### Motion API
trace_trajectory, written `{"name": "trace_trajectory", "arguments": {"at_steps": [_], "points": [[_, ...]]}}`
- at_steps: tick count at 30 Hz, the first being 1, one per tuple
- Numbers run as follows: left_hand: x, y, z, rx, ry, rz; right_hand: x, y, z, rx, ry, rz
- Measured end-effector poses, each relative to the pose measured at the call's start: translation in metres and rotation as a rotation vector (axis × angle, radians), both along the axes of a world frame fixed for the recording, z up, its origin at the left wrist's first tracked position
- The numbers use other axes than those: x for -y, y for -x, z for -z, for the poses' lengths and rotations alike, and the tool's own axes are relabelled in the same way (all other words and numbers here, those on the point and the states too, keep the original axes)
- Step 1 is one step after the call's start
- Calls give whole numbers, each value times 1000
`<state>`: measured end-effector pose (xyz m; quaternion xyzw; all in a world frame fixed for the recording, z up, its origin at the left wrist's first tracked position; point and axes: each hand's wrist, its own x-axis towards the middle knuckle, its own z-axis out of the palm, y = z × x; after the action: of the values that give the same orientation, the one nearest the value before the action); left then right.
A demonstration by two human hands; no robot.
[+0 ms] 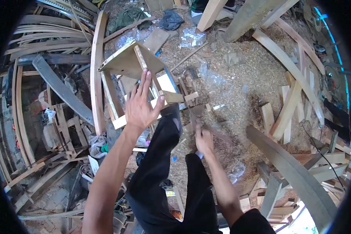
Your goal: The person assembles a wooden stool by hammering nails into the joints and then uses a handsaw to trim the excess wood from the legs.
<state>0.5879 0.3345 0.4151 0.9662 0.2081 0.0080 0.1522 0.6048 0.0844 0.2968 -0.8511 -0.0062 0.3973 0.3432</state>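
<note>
My left hand [139, 107] lies flat with fingers stretched out on a small wooden frame [144, 62], pressing on its slat and near edge. The frame has a flat panel on its upper side and rests tilted in front of my left knee. A short wooden end [172, 97] juts from its right side. My right hand [204, 140] is closed around the handle of what looks like a saw [192, 115]. Its thin blade is smeared by motion and runs up beside that jutting end. The handle is mostly hidden in my fist.
Sawdust and wood scraps cover the ground [230, 85]. Curved timbers [292, 58] lie at the right, with a large curved beam [288, 163] nearer. A long plank [97, 74] and stacked strips [54, 39] stand left. A person's leg [199, 6] shows at the top.
</note>
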Motion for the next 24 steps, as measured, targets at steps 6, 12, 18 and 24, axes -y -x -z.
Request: {"name": "trace_trajectory", "arguments": {"at_steps": [6,12,18,24], "points": [[-3,-2,4,26,-32,11,12,1,-4,215,5,-57],[-2,-2,4,23,-58,14,-53,-12,61,139,25,-47],[0,-3,5,20,-64,15,-5,-9,20,145,-88,54],[-3,-5,3,23,-45,22,-14,-15,8,51,56,-50]]}}
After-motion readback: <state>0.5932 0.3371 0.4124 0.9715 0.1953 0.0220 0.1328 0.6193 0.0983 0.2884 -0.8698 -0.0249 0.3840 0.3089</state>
